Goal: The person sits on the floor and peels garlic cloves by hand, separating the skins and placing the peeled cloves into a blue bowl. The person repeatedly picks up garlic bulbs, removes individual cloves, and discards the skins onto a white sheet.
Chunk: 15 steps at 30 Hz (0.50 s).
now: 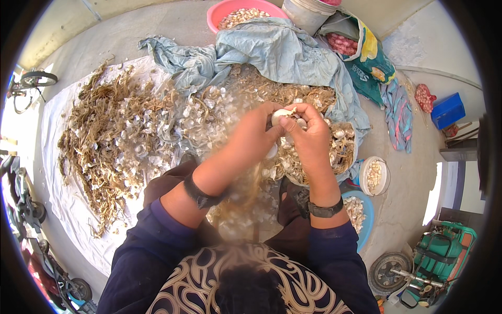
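A white garlic bulb [281, 115] with torn, papery skin is held up in front of me, gripped between the fingers of my left hand [257, 127] and my right hand [311, 135]. Both thumbs press on it, and the fingers hide part of it. Directly below my right hand, whole garlic bulbs [340, 134] with dry stalks fill a container whose pale rim curves around them. Loose garlic skins [204, 112] lie beyond my left hand. A blurred patch of husks shows between my forearms, above the floor.
Dried stalks and skins [106, 129] are heaped on a white sheet [59, 157] at left. Blue-grey cloth [270, 51] drapes across the far side. Cloves fill a pink basin [213, 17], a white bucket [365, 184] and a blue basin [367, 212]. A green wheeled machine [435, 251] stands lower right.
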Tool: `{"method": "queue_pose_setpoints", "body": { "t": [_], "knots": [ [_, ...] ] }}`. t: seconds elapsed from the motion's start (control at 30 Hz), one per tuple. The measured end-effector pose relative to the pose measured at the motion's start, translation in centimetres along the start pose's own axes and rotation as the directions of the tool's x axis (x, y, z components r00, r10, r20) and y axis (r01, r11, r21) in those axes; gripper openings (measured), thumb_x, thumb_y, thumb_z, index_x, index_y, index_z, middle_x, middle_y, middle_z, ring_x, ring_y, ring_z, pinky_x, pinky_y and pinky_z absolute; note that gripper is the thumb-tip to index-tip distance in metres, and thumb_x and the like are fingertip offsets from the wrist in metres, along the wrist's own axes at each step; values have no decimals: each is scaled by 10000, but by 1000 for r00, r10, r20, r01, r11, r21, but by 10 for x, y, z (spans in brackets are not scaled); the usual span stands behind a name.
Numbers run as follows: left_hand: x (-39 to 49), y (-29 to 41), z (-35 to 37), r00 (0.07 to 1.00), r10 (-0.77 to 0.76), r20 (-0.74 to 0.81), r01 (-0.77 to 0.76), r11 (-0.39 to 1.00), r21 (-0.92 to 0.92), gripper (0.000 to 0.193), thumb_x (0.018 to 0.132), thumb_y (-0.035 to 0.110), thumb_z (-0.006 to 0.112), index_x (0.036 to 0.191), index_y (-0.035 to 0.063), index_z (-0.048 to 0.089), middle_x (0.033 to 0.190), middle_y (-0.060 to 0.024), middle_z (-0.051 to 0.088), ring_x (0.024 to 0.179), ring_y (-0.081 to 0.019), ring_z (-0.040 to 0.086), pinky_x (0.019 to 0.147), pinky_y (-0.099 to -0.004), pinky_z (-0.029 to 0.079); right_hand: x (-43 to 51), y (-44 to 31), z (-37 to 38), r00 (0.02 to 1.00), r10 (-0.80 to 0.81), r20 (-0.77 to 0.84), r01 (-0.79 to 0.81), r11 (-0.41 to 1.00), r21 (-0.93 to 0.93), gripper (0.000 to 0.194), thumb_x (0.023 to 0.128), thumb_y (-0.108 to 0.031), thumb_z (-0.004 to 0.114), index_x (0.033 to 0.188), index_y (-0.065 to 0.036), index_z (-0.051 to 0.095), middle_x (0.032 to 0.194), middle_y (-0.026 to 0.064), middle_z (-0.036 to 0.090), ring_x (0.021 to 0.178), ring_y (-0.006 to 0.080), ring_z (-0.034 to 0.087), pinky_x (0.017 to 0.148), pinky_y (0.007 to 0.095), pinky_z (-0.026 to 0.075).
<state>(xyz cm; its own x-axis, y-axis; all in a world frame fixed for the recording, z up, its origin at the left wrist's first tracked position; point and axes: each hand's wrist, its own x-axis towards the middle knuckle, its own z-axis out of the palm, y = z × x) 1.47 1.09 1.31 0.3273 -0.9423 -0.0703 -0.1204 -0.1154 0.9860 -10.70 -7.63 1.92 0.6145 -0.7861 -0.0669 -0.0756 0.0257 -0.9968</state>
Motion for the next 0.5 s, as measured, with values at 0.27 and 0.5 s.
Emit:
{"method": "queue_pose_setpoints", "body": {
  "t": [0.27,0.5],
  "knots": [
    [2,1,1,990,140,-23,-142,984,-108,348,991,159,562,1296,-6,549,1004,-66,678,905,-79,593,783,-233,493,-3,-2,-4,995,97,-33,-86,969,233,148,899,-108,679,1015,-36,622,856,8,645,698,40,553,589,186,449],
    [-1,-1,7,987,52,-149,-63,996,-70,301,975,118,574,1256,8,586,937,-60,691,829,-91,599,742,-264,504,-4,-1,7,960,276,-54,-235,891,387,160,922,-95,652,1043,-21,578,821,3,594,648,48,502,531,182,376]
  ]
}}
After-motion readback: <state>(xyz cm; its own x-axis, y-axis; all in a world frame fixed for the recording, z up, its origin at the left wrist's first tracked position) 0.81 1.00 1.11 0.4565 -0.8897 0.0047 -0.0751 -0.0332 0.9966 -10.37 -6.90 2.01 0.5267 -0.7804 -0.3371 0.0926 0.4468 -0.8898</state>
